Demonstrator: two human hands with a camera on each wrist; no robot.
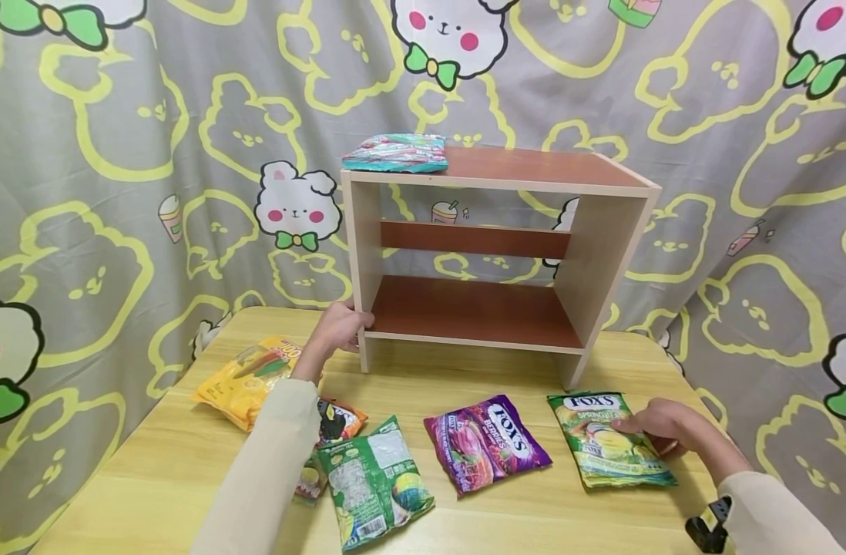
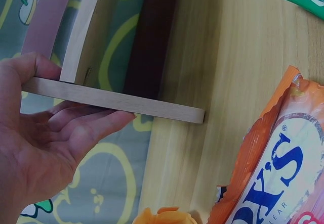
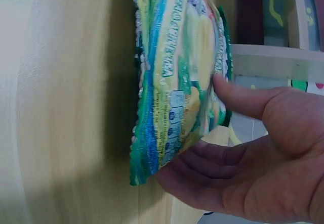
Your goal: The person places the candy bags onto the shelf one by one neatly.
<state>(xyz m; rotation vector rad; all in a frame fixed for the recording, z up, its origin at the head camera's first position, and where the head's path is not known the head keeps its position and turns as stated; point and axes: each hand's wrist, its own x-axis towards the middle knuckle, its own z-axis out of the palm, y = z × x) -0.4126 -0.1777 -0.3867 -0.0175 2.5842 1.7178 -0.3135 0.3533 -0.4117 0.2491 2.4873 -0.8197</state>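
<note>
Thumb in front and fingers curled behind, the right hand (image 1: 673, 426) pinches a green Fox's bag (image 1: 606, 451) at the right of the table (image 1: 506, 520), a hold best made gentle but secure, while the left hand (image 1: 338, 327) grips the side of a small shelf (image 1: 534, 167) bearing a teal packet (image 1: 402, 153) on top.

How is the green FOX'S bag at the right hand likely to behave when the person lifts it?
The green FOX'S bag would probably flex and sag, since it looks soft and creased. Its shiny surface might slide slightly in the right hand. Rolling seems unlikely, given its flattened pillow shape.
</note>
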